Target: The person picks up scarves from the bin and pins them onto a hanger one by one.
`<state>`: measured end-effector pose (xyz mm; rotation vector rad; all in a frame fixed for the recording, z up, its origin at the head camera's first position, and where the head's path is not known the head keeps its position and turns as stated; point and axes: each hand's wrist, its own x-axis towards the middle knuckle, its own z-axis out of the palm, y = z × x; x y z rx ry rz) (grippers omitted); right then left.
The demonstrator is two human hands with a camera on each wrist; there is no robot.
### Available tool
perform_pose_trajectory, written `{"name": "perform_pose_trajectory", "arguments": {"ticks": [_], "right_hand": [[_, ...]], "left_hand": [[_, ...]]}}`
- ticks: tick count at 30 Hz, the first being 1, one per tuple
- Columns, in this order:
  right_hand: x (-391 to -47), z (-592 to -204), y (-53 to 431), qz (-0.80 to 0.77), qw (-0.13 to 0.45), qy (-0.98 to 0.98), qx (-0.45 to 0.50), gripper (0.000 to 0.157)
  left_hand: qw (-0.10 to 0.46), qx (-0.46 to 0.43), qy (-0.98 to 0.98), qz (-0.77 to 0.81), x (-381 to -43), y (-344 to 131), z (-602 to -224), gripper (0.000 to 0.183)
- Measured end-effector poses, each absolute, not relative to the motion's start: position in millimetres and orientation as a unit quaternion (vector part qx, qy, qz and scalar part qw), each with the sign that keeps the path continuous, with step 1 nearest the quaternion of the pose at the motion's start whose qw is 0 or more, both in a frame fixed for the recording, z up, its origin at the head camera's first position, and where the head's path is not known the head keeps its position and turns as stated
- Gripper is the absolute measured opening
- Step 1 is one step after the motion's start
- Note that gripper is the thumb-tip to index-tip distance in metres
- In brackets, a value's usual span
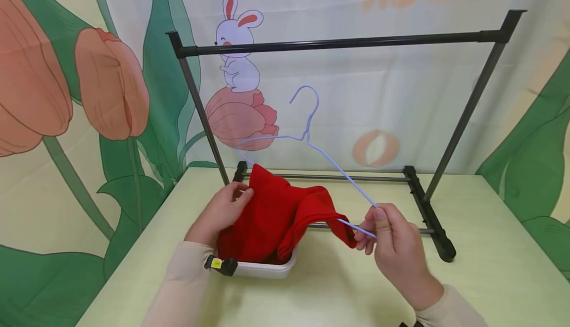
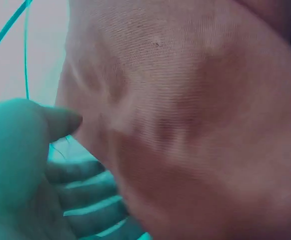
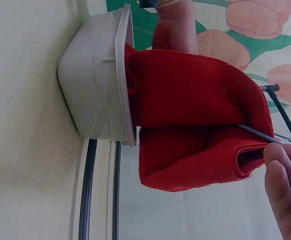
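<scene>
My right hand grips the right end of a lavender wire hanger, whose hook points up. A folded red cloth lies draped over the hanger's lower bar, with its near part hanging down into a white plastic tub. At the cloth's left edge is my left hand. In the left wrist view, the thumb is right at that edge, a gap separates it from the fingers, and the fingertips are hidden behind the cloth. The right wrist view shows the cloth's loose folded end beside the right fingertips.
A black metal clothes rack stands on the pale table beyond the hands, its top rail above the hanger. The tub sits at the rack's near left side. A printed curtain with flowers and a rabbit hangs behind.
</scene>
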<state>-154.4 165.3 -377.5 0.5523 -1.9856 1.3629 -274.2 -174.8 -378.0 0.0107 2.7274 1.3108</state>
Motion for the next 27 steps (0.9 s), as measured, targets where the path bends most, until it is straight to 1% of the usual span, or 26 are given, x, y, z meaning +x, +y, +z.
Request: {"name": "perform_pose_trajectory", "arguments": {"ticks": [3,7,12,15,19,24,27], "right_hand": [[-154,-378,167,0.522,0.328,-0.760,0.208,0.021],[-154,-379,168,0.522,0.328,-0.760,0.205,0.020],[-155,-380,169,0.524,0.332,-0.757,0.207,0.021],[-155,-381,170,0.529,0.330,-0.756,0.201,0.022],[-153,-382,171,0.534,0.323,-0.756,0.196,0.022],[-152,-383,170,0.531,0.324,-0.753,0.214,0.022],[-151,-383,168,0.534,0.326,-0.748,0.224,0.022]], "left_hand": [[0.087,0.014,0.873,0.479,-276,-180,-389,0.042],[0.089,0.034,0.847,0.523,-276,-182,-395,0.032],[0.091,0.039,0.791,0.603,-276,-182,-384,0.033],[0.079,0.045,0.768,0.633,-279,-180,-370,0.033],[0.042,0.065,0.754,0.653,-286,-175,-349,0.031],[0.013,0.072,0.730,0.680,-298,-163,-325,0.029],[-0.007,0.066,0.743,0.667,-306,-153,-313,0.029]]}}
